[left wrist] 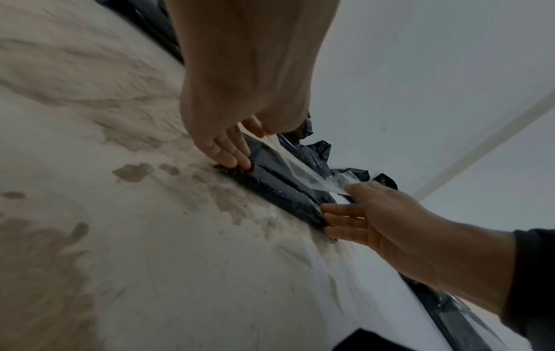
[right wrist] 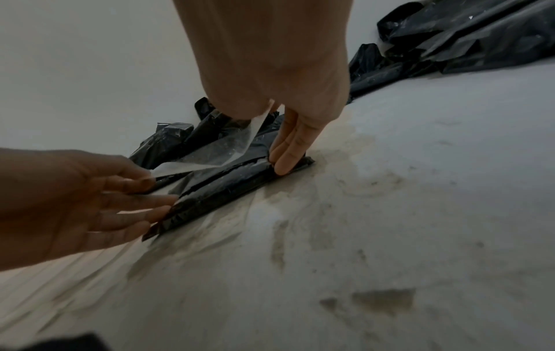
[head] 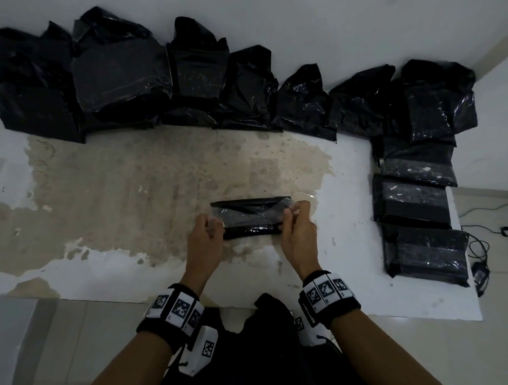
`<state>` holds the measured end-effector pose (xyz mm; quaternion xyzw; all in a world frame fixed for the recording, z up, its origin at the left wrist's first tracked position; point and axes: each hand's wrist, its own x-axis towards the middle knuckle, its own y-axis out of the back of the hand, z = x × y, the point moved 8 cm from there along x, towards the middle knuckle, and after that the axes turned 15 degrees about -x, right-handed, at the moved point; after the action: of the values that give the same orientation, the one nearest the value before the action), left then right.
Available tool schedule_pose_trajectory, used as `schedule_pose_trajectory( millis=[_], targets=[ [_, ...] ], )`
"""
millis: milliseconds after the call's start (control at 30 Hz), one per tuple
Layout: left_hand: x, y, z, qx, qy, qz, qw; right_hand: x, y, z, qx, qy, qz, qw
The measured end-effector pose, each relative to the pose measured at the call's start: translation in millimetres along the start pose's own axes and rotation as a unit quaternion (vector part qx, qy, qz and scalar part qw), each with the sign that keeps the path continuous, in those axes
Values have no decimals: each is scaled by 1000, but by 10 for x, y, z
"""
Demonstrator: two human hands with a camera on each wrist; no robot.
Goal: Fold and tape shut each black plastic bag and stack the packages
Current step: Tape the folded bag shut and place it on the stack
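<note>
Stained white board (head: 107,198) | left hand (head: 205,238), right hand (head: 299,234) pinch clear tape (head: 248,214) ends over folded bag (head: 248,221)

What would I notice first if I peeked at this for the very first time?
Two hands in the middle: the left hand and right hand stretch a clear strip of sticky tape over a small folded black plastic bag. It lies on a stained white sheet. Crumpled black plastic bags line the far wall, and flat taped black packages sit in a row on the right.
</note>
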<state>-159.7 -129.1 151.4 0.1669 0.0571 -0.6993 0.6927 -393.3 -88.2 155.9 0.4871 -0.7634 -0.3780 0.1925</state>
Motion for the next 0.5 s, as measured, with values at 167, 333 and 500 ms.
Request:
schedule_pose_trajectory(
  millis=[167, 333, 500],
  targets=[
    [77, -39, 93, 5, -26, -33, 999, -44, -29, 149, 69, -55, 5, 996],
    [91, -35, 33, 13, -41, -60, 997, -148, 8, 188, 135, -77, 19, 988],
    [70, -29, 30, 28, -45, -76, 996, -236, 2, 225, 168, -93, 31, 981]
  ],
)
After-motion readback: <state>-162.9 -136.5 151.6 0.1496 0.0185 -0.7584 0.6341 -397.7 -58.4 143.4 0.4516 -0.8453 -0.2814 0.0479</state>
